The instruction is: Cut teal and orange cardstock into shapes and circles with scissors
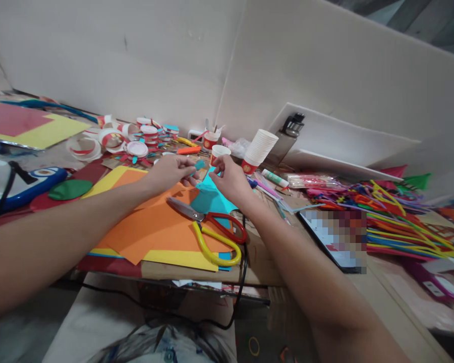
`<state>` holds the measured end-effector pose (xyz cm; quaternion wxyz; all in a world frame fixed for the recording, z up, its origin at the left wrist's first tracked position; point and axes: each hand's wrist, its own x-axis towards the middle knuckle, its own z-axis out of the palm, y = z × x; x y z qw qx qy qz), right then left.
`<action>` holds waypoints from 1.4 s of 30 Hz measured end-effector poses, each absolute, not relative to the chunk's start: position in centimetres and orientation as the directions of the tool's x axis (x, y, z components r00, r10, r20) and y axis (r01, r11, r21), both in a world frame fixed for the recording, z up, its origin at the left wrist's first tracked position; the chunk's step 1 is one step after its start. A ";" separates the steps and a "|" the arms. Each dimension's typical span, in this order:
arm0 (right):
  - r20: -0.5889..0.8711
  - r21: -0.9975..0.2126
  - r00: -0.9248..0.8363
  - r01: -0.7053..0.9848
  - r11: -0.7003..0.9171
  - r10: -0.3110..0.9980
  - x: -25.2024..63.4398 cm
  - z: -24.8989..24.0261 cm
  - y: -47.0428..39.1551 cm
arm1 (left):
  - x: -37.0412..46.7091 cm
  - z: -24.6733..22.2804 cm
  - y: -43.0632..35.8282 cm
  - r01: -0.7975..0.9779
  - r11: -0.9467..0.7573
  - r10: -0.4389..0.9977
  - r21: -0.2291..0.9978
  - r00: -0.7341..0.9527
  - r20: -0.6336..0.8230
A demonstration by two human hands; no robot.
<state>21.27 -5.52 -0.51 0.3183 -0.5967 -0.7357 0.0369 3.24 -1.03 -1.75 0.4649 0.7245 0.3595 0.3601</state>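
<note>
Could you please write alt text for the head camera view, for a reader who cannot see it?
A person's left hand and right hand pinch small teal paper pieces above a cluttered craft table. Red-and-yellow scissors lie on orange paper sheets below; stacked paper cups and coloured pipe cleaners sit right.

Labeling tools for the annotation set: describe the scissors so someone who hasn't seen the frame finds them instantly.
Start at the stack of orange paper sheets spread on the desk in front of the person, below both hands. The scissors lie closed on its right side, steel blades pointing up-left toward the left hand. They are the only tool there with one red and one yellow handle loop.
</note>
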 end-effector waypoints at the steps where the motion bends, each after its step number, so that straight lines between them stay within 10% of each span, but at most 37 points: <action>1: 0.399 -0.434 -0.075 0.863 0.260 0.914 21.4 -1.0 -5.2 | 3.1 -1.8 -0.8 0.162 -0.291 0.872 0.943 0.451 0.192; 12: 0.011 -0.204 -0.187 0.961 0.185 0.982 20.8 -2.5 -4.5 | 3.2 -2.9 -0.1 0.106 -0.223 0.885 0.969 0.440 0.156; 42: -0.007 -0.124 -0.179 0.976 0.177 0.984 19.9 -2.2 -5.1 | 3.2 -3.2 0.3 0.109 -0.259 0.885 0.960 0.425 0.191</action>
